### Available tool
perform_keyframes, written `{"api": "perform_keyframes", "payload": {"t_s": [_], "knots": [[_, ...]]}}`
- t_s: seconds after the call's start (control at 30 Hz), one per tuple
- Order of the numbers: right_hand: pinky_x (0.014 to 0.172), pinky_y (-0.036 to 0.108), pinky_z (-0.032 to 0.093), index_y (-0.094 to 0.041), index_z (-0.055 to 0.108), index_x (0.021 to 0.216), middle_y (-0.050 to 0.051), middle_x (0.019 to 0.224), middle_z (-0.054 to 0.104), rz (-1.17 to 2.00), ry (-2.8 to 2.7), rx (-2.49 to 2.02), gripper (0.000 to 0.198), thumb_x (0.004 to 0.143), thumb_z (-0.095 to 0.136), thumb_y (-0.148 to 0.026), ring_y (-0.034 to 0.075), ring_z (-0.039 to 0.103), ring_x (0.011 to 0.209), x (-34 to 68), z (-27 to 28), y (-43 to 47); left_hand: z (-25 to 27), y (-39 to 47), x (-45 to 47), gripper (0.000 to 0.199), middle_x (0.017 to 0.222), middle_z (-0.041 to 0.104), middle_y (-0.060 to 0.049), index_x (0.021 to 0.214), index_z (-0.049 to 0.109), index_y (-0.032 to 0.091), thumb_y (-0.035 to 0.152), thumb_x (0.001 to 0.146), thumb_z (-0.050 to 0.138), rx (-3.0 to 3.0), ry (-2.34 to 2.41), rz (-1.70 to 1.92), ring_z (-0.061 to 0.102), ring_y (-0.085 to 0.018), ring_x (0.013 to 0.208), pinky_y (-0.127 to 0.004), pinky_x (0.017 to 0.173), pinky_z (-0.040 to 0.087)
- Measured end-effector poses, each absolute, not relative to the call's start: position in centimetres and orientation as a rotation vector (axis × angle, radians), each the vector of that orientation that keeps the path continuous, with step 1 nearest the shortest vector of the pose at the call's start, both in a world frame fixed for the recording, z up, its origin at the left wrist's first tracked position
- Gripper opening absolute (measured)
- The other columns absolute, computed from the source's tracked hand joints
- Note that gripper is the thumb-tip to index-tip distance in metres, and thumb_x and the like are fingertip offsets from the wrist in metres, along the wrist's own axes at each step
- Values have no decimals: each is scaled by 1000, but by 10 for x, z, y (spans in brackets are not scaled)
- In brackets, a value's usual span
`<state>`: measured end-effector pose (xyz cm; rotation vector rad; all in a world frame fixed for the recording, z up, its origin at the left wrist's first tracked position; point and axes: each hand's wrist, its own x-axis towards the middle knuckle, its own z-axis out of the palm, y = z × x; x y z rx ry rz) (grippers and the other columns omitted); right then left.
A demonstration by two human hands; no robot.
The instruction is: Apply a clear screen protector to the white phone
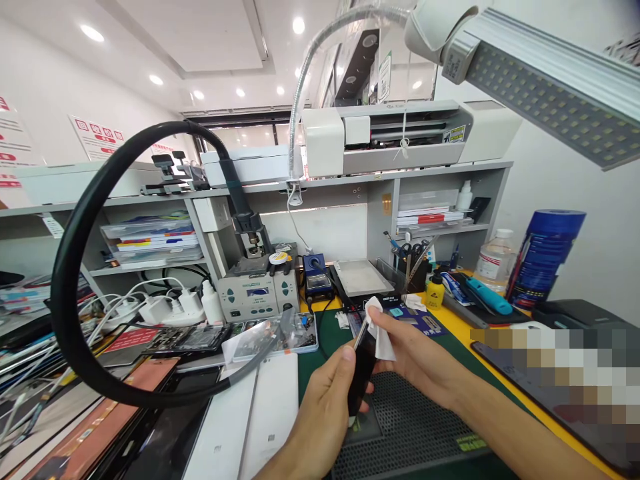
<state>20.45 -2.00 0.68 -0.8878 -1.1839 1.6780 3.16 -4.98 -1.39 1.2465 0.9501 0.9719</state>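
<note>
My left hand (333,393) is closed around the lower part of a dark smartphone (362,377), thumb along its near edge. The phone is held up and tilted above the bench, its black face turned partly to the right. My right hand (407,340) pinches a white wipe (383,340) against the phone's upper end, with the thumb on top and the other fingers behind. The wipe hangs over the top corner and side of the phone. Below both hands lies a black perforated mat (425,420) on the green work surface.
A hot-air rework station (257,293) stands behind, its thick black hose (65,287) looping at left. White tablets (270,407) and a parts tray (300,337) lie left. A yellow bottle (435,293), a clear bottle (494,260) and a dark phone (530,387) are right. An LED lamp (550,87) hangs overhead.
</note>
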Motion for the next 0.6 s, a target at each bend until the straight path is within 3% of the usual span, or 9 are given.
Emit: {"api": "perform_keyframes", "payload": {"t_s": [0.1,0.27,0.6], "knots": [[70,34,55,-17,70,88,7,85,73,1699,-1144,-881,45,94,61,-60,22,65,75,207,7,-18,-12,-49,31,72,85,73,-9,116,72,12,75,93,45,1227,957,971,64,-18,70,-29,70,50],[75,33,55,-16,74,99,9,92,75,1676,-1114,-920,41,96,63,-55,22,66,83,212,7,-15,-6,-47,28,82,85,75,-11,120,70,12,83,88,42,1141,956,933,67,-19,66,-27,63,48],[71,32,54,-15,74,90,7,82,73,1693,-1075,-829,36,96,64,-49,20,64,75,213,8,-12,0,-41,27,67,83,77,-16,118,71,7,67,95,51,879,844,905,71,-21,56,-27,54,52]]}}
